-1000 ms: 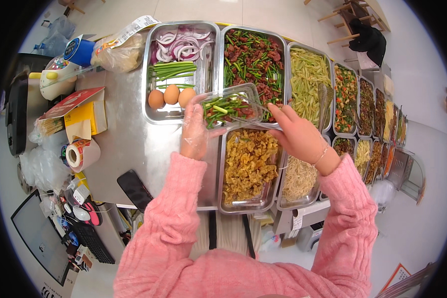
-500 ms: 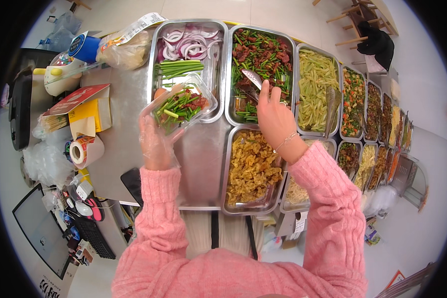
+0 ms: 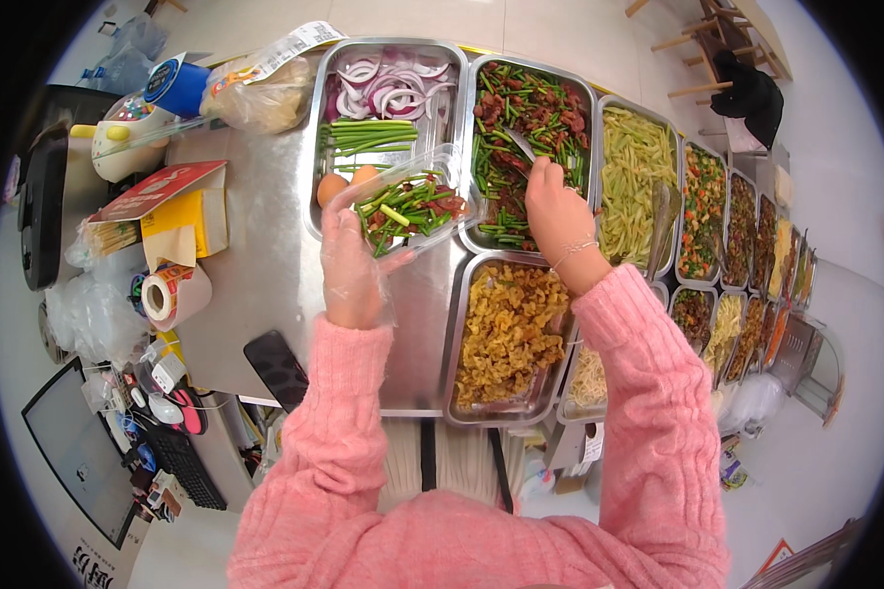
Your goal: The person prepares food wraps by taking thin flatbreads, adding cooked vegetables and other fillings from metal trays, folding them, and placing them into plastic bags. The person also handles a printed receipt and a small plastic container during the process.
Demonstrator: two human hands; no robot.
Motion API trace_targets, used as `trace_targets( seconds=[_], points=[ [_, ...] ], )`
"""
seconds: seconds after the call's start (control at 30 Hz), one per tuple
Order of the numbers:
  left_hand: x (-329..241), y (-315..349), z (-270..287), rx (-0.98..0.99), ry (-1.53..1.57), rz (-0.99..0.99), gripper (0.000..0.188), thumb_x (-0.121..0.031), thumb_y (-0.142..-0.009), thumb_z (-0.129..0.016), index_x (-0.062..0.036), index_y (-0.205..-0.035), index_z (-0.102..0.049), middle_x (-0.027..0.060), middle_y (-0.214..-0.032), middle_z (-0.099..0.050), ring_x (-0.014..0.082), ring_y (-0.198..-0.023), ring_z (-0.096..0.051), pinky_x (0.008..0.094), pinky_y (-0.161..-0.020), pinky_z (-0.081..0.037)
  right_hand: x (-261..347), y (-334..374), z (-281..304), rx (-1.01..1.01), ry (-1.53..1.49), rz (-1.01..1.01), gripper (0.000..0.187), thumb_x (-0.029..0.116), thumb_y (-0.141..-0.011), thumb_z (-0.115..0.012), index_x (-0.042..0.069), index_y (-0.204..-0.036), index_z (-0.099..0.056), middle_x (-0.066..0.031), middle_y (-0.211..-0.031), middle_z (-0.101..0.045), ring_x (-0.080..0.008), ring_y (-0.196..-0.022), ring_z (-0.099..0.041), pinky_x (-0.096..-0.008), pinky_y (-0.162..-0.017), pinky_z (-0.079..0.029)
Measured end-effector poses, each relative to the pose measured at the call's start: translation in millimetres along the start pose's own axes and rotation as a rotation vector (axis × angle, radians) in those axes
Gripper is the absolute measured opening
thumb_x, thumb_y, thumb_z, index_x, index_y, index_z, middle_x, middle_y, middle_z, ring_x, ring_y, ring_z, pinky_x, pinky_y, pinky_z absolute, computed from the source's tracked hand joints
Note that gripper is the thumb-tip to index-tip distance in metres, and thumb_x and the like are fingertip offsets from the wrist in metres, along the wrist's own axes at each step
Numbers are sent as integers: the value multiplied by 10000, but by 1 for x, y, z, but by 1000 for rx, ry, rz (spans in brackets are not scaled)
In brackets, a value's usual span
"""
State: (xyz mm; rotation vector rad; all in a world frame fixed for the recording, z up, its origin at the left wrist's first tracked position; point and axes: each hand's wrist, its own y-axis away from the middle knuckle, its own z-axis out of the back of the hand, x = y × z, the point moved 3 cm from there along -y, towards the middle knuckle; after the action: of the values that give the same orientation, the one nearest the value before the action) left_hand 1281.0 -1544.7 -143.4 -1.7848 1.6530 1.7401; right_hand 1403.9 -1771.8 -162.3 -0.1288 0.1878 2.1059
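Note:
My left hand (image 3: 352, 275), in a clear plastic glove, is closed around the side of a tilted clear plastic container (image 3: 471, 201). Dark red meat and cut green stems (image 3: 408, 211) lie in that container. Its right edge overlaps the near left rim of a metal tray filled with stir-fried meat and green stems (image 3: 545, 118). Bare and wearing a thin bracelet, my right hand (image 3: 562, 218) grips metal serving tongs (image 3: 522, 145). Their tips reach into the tray's food and are partly hidden by it.
Behind the container, a tray holds sliced red onion (image 3: 393, 83), green stalks (image 3: 368, 134) and brown eggs (image 3: 331, 188). Yellow-brown fried food (image 3: 511, 334) fills a nearer tray. Pale green shreds (image 3: 634, 177) and several trays stand rightward. A phone (image 3: 275, 368) and label roll (image 3: 175, 294) lie left.
My left hand has brought the container rightward, over the meat tray's edge. My right hand has shifted slightly right, and the tongs have turned, with less of their perforated head showing.

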Motion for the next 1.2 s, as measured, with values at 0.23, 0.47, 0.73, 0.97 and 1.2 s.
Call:
trace_targets(
  seconds=[0.23, 0.47, 0.73, 0.97, 1.2],
  points=[
    [-2, -9, -16, 88, -105, 16, 358, -380, -1114, -350, -193, -1392, -477, 51, -1367, -532, 181, -1146, -619, 369, -770, -617, -34, 28, 19, 25, -79, 87, 374, 19, -925, -553, -41, -1282, -459, -136, -935, -555, -290, -646, -704, -390, -517, -581],
    [21, -21, -52, 325, -84, 72, 399, -454, -1099, -384, -176, -1365, -493, 70, -1385, -469, 230, -1124, -607, 431, -758, -628, -29, 61, 79, -32, -159, 283, 518, 43, -916, -578, -24, -1409, -433, -115, -953, -541, -266, -655, -657, -361, -508, -545],
    [41, -8, -77, 347, 130, 309, 411, -447, -1112, -349, -182, -1412, -439, 81, -1389, -515, 280, -1223, -595, 530, -880, -582, -31, 72, 100, 98, -246, 280, 558, 80, -895, -604, -23, -1417, -435, -114, -964, -553, -269, -686, -684, -380, -556, -565],
    [41, -2, -71, 382, 103, 279, 369, -418, -1114, -362, -192, -1397, -434, 70, -1429, -473, 286, -1249, -573, 557, -873, -584, -39, 79, 98, 127, -252, 317, 472, 115, -945, -605, 19, -1383, -455, -124, -966, -572, -286, -737, -688, -400, -580, -551],
    [47, 0, -54, 358, 48, 213, 348, -376, -1100, -443, -192, -1395, -433, 52, -1407, -460, 252, -1243, -558, 471, -814, -630, -41, 86, 101, 160, -302, 274, 434, 155, -960, -618, 36, -1356, -487, -108, -948, -581, -294, -714, -679, -406, -568, -546]
  ],
)
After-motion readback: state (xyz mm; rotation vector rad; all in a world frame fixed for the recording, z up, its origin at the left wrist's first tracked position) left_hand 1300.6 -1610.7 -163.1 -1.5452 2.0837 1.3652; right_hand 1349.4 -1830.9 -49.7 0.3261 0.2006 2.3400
